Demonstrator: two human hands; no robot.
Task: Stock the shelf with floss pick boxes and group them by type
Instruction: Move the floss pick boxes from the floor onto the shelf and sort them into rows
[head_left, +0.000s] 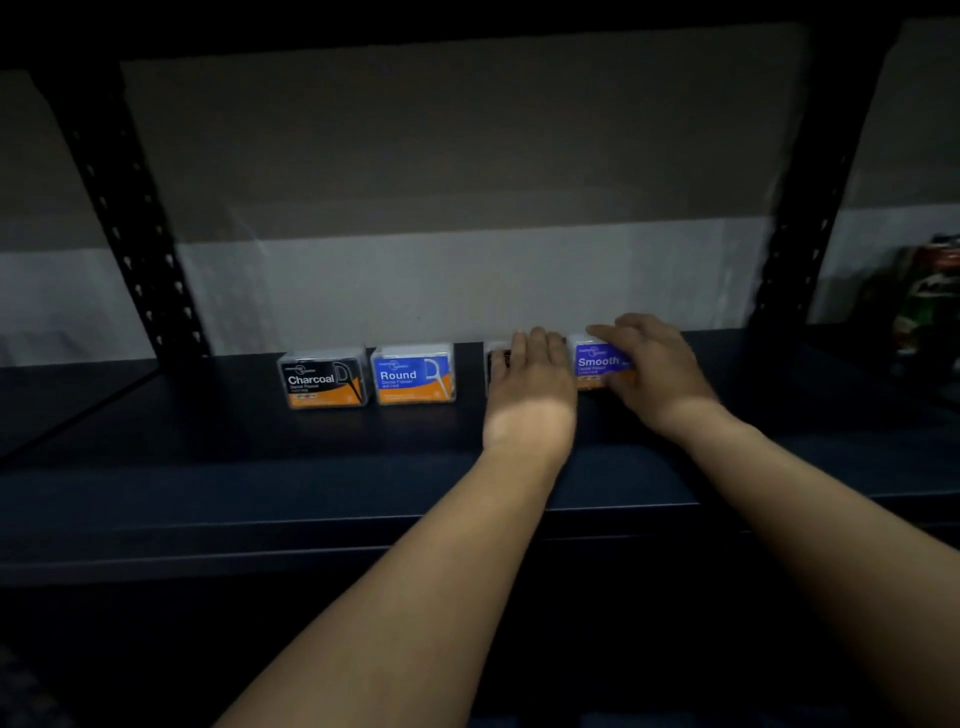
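upright, smooth box (597, 364) label faces viewer, right hand (649, 364) gripping.

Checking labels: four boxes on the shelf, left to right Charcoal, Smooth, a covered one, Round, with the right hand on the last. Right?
Not quite. The head view shows Charcoal, then Round, the covered box, and Smooth under the right hand: Round and Smooth are swapped.

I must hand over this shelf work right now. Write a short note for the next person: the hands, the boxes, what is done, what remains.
Left hand: covers a dark-labelled box, its name hidden.
Right hand: grips the Smooth box.
On the shelf, in a row from the left: Charcoal box, Round box, then the two in hand.
Done: four boxes on the shelf.
Left: release both, check the hidden label, group it with its type.
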